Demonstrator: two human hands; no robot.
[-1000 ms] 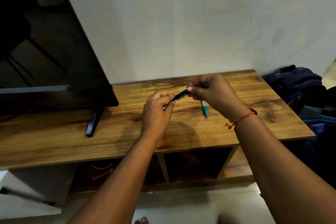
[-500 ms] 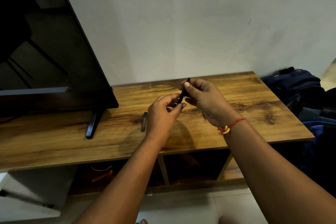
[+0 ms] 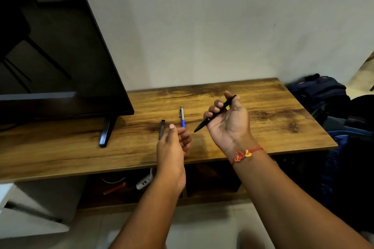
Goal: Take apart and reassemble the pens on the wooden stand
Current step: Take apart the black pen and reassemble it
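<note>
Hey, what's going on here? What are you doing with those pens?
A person is working on pens at a wooden stand. The right hand holds a black pen, palm up, fingers curled round it. The left hand hovers nearby, loosely curled, and seems to hold nothing. On the stand lie a blue and silver pen and, just left of it, a short dark piece, maybe a pen part.

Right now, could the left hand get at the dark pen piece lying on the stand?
Probably yes. The left hand holds nothing and hovers close beside the dark pen piece, which lies bare on the wooden stand with nothing between them.
</note>
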